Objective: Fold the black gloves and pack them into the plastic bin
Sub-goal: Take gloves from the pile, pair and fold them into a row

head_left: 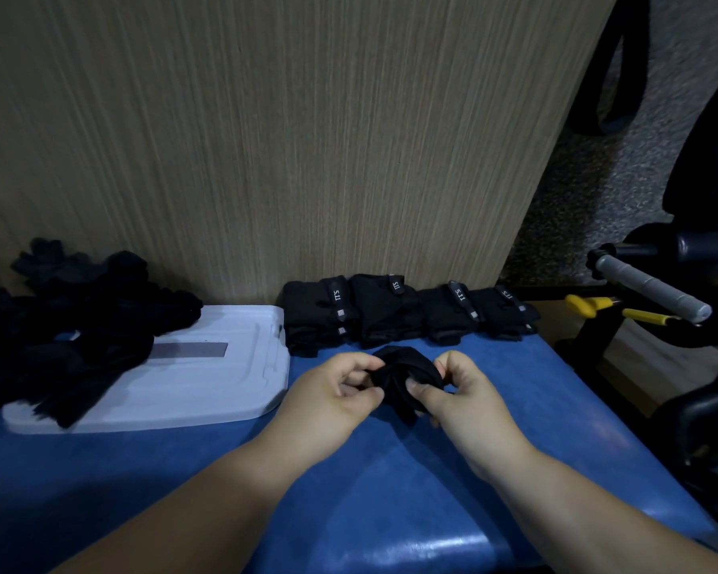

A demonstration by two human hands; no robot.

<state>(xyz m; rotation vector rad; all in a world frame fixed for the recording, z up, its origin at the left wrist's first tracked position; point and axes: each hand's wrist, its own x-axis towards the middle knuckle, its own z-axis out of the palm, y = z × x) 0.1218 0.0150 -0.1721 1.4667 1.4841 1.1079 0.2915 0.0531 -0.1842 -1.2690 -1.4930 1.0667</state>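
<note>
- Wood-grain panelling [266, 138] is standing upright behind a blue padded counter [390, 490], which is carrying all the work items.
- Engagement: the left grip [332, 391] and the right grip [469, 391] are both clenching on one black fabric glove [407, 374], pinching it from opposite sides over the middle of the counter.
- Workpiece condition: this glove is sitting bunched and partly rolled between the thumbs. Judged status: fold in progress, not finished.
- Completed stock: several stacks of folded black gloves [390, 312], with white-lettered straps, are lying in a row against the panelling, just beyond the grips. Judged status: folded, awaiting packing.
- Outstanding stock: a loose heap of unfolded black gloves [79, 316] is resting at the left, partly overlying a flat white plastic lid [208, 379]. Judged status: folding not yet done.
- Packing: no open plastic bin is showing in view, so nothing is appearing as packed. Judged status: the packing step is waiting in full.
</note>
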